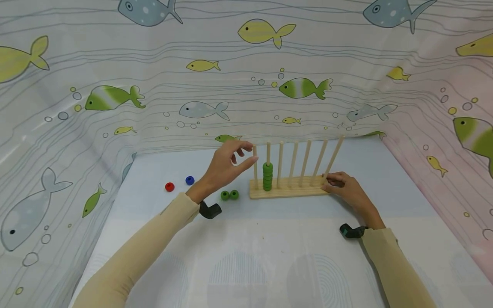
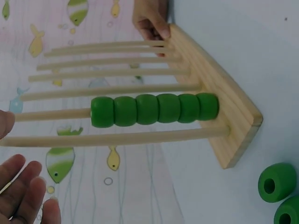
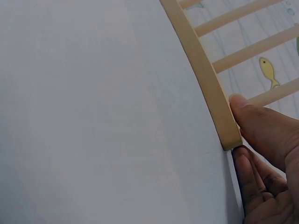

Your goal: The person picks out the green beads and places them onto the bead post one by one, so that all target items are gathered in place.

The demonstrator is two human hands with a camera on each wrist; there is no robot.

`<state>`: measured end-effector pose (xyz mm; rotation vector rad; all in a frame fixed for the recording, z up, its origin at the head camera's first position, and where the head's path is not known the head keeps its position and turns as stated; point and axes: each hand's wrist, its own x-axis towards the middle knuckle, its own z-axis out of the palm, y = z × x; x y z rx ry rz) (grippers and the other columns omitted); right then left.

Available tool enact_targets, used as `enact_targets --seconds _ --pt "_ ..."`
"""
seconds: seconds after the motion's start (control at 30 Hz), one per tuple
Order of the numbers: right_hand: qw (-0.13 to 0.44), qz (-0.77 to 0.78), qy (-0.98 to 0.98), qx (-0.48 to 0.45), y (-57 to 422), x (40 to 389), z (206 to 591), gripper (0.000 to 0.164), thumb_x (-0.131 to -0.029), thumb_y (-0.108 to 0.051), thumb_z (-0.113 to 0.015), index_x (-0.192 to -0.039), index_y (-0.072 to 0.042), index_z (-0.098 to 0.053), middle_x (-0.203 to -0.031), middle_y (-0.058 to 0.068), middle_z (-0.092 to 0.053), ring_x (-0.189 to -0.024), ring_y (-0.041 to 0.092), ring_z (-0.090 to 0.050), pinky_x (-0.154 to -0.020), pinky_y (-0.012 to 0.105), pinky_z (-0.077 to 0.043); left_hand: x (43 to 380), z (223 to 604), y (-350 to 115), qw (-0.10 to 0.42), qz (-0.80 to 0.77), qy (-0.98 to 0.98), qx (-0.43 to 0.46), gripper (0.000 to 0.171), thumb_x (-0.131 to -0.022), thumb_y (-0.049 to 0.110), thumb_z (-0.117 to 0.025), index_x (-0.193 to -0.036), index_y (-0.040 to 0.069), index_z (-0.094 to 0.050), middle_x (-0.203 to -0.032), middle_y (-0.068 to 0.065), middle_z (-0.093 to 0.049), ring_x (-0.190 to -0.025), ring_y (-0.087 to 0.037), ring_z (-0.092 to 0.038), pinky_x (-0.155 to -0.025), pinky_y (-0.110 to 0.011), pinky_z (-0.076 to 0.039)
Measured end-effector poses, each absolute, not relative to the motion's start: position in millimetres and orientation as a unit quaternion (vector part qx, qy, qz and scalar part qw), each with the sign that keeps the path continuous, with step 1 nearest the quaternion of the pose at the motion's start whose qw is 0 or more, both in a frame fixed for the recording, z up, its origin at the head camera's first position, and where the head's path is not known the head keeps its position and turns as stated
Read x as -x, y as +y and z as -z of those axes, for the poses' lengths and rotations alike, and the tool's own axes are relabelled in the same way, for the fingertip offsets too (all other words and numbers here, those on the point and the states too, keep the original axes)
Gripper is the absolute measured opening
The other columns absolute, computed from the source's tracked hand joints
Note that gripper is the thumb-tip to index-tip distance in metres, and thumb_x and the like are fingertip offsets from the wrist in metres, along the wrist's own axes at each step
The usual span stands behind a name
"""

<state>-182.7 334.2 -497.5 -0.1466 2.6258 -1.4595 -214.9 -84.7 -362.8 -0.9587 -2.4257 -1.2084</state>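
A wooden peg stand [image 1: 292, 192] with several upright pegs stands on the table. Green beads [image 1: 267, 176] are stacked on its second peg from the left. My left hand [image 1: 227, 163] is beside the top of the bare leftmost peg [image 2: 112, 139], thumb and fingers spread apart with no bead between them. At the stand's other end, my right hand [image 1: 349, 192] grips the corner of the base [image 3: 228, 135], the thumb on top by the last peg and the fingers curled beneath and behind the end.
Two loose green beads [image 1: 230, 195] lie left of the stand, below the left forearm. Farther left are a red bead [image 1: 169, 187] and a blue bead [image 1: 190, 180]. A fish-print curtain [image 1: 246, 85] rises behind and along both sides of the white table [image 1: 269, 256].
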Motion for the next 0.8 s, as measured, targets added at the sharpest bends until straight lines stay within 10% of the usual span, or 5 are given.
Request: enact_targets --seconds 0.63,0.8 --pt "0.061 0.484 0.871 0.061 334.4 183.8 498.3 0.058 -0.098 -0.036 -0.073 -0.142 -0.002 -0.058 -0.140 0.015 -0.052 -0.131 0.035 -0.053 -0.094 0.015 -0.041 198.6 398.4 -118.9 0.112 0.401 -0.857 0.303 0.035 -0.095 0.032 -0.076 -0.124 0.013 -0.068 -0.114 0.003 -0.067 -0.094 -0.013 -0.056 -0.071 -0.034 -0.050" --pt "0.065 0.486 0.869 0.062 333.5 182.8 496.6 0.059 -0.098 -0.037 -0.073 -0.143 -0.003 -0.058 -0.141 0.015 -0.052 -0.132 0.035 -0.052 -0.105 0.036 -0.044 192.4 405.5 -124.6 0.094 0.398 -0.866 0.288 0.038 -0.095 0.033 -0.076 -0.125 0.011 -0.069 -0.114 0.002 -0.067 -0.095 -0.014 -0.056 -0.071 -0.034 -0.050"
